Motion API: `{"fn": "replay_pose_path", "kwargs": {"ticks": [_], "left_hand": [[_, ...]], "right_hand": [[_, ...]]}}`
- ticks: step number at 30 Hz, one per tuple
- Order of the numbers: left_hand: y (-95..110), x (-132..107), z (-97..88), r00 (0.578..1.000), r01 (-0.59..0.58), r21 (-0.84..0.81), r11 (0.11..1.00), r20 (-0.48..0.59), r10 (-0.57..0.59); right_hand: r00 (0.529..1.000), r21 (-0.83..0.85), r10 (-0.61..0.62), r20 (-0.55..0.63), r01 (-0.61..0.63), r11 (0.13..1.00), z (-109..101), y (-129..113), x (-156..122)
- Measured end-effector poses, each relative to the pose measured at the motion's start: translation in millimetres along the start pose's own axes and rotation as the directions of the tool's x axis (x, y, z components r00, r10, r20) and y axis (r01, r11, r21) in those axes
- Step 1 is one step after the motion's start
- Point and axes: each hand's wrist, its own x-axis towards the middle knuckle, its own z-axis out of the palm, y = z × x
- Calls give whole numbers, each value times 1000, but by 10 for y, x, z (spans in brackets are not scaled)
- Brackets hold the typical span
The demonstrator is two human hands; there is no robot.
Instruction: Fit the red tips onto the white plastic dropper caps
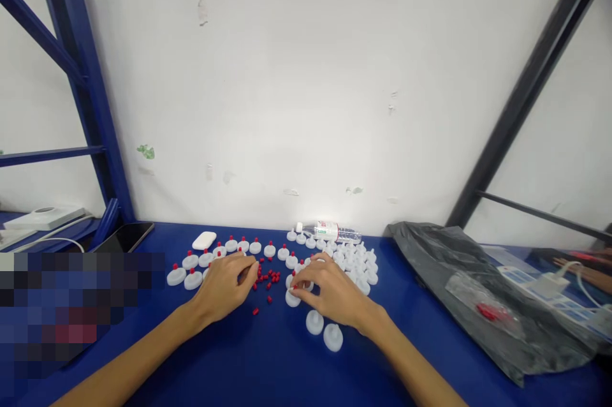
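Note:
My right hand (pixel 329 286) closes its thumb and fingertips around the top of a white spouted cap (pixel 292 298) standing on the blue table; a bit of red shows at the fingertips. My left hand (pixel 227 282) hovers just left of a loose pile of small red tips (pixel 273 277), its thumb and fingers pinched together. What it holds, if anything, is hidden. White caps with red tips on their spouts (pixel 193 279) form a curved group behind and left of my left hand. Two bare white caps (pixel 333 337) stand nearer to me, below my right hand.
Many bare white caps (pixel 370 265) crowd together right of my right hand. Behind them lies a clear plastic bottle (pixel 329 231). A white case (pixel 204 240) and a phone (pixel 122 238) are at the back left. A grey plastic bag (pixel 449 286) carries a clear packet with red pieces (pixel 492 312).

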Motion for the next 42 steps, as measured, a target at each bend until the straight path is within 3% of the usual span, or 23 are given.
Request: {"fn": "replay_pose_path", "kwargs": {"ticks": [7,12,14,17,22,26,29,32,37,42], "left_hand": [[168,-44,-49,977,-81,-103,991,187,99],[240,-61,-74,947,-91,-82,992,302,112],[252,-67,-69,942,-89,-49,995,321,100],[251,-77,-51,931,-87,-24,996,354,90],[228,-70,-26,913,-91,-20,996,397,92],[217,-47,-32,901,-104,-41,994,419,112],[213,-41,-34,898,-112,-58,992,422,126],[210,-46,-23,906,-132,-56,990,399,143],[222,-48,10,932,-129,-61,990,334,142],[229,-45,44,963,-162,-138,977,194,187]], "right_hand": [[998,-100,-3,57,9,995,-10,114,-37],[986,-47,159,50,-156,987,-233,68,-38],[957,101,223,184,-244,964,-345,55,-65],[880,280,196,432,-338,899,-426,90,-123],[846,309,113,521,-310,899,-337,201,-134],[886,323,78,458,-247,914,-358,158,-84],[928,352,110,357,-242,904,-427,65,-65],[940,352,138,313,-250,902,-432,-12,-59],[979,144,127,158,-150,978,-285,-41,-44],[996,-44,55,65,-52,998,-151,-28,-46]]}}
